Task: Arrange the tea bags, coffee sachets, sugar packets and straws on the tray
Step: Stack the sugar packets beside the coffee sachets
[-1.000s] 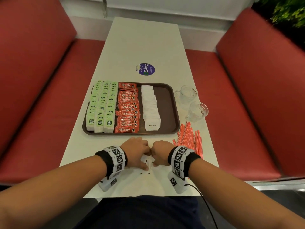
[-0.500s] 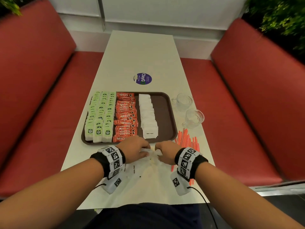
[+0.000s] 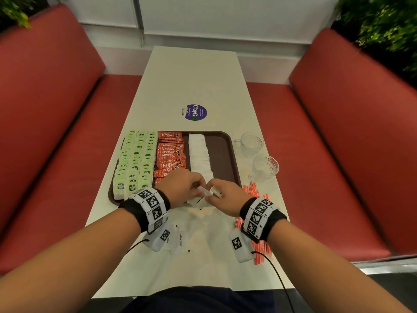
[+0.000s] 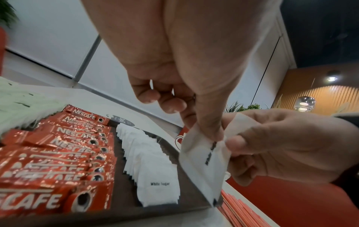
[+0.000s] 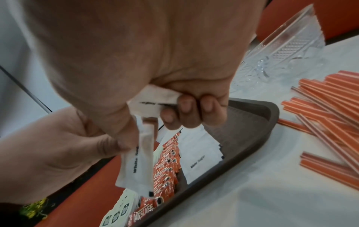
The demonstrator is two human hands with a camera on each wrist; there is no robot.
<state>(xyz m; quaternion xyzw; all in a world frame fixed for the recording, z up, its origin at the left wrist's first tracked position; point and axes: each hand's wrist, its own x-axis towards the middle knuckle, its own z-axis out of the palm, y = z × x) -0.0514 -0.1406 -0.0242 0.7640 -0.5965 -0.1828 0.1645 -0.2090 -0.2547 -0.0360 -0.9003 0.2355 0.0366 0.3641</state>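
Observation:
A brown tray (image 3: 228, 154) on the white table holds green tea bags (image 3: 135, 161), red coffee sachets (image 3: 170, 152) and a row of white sugar packets (image 3: 198, 152). My left hand (image 3: 182, 188) and right hand (image 3: 225, 197) meet just above the tray's near edge. Left thumb and finger pinch a white sugar packet (image 4: 202, 162) that hangs down. The right hand curls round more white sugar packets (image 5: 153, 99) and also touches the hanging one. Orange straws (image 3: 252, 193) lie on the table right of my right wrist.
Two clear glass cups (image 3: 250, 143) (image 3: 265, 168) stand right of the tray. Loose sugar packets (image 3: 180, 240) lie on the table under my left wrist. A round blue sticker (image 3: 194, 112) sits beyond the tray. Red bench seats flank the table.
Both hands lifted off the table with sugar packets and moved forward to the tray's near edge. The head view tilted, so the tray sits lower in frame.

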